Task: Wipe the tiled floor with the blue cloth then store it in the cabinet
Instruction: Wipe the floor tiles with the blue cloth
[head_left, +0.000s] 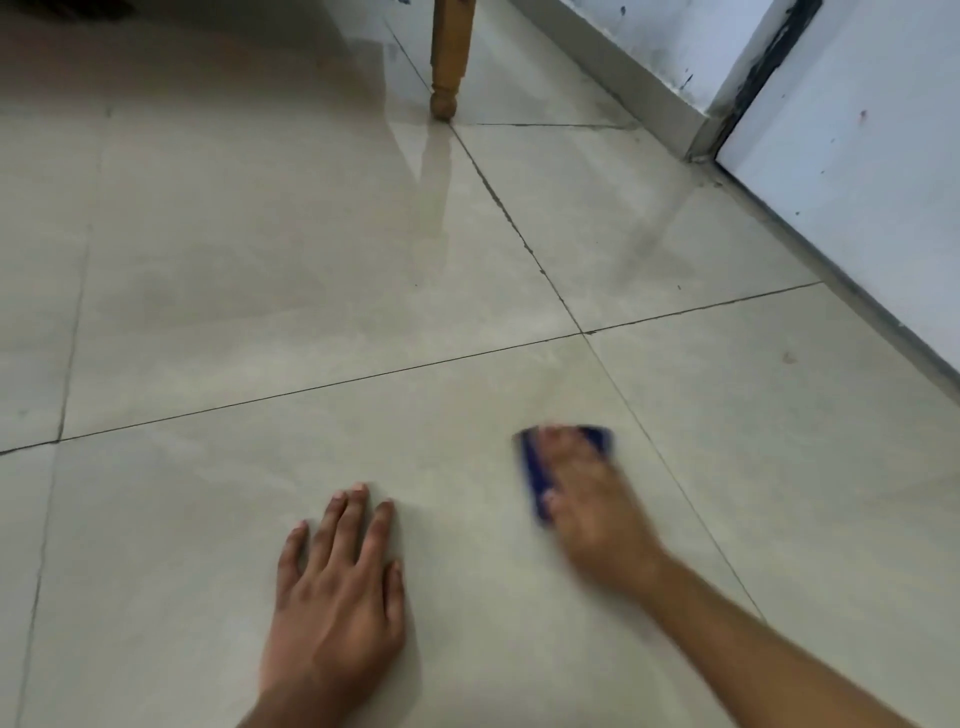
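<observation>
A small blue cloth (534, 473) lies on the pale tiled floor (311, 291), mostly covered by my right hand (587, 499), which presses flat on top of it; the hand and cloth are motion-blurred. Only the cloth's left edge and far right corner show. My left hand (332, 587) rests palm down on the same tile, fingers spread and straight, about a hand's width to the left of the cloth. No cabinet is clearly recognisable in this view.
A turned wooden furniture leg (449, 57) stands on the floor at top centre. A white wall with a grey skirting (649, 98) runs along the right, beside a white panel (857, 182) with a dark gap.
</observation>
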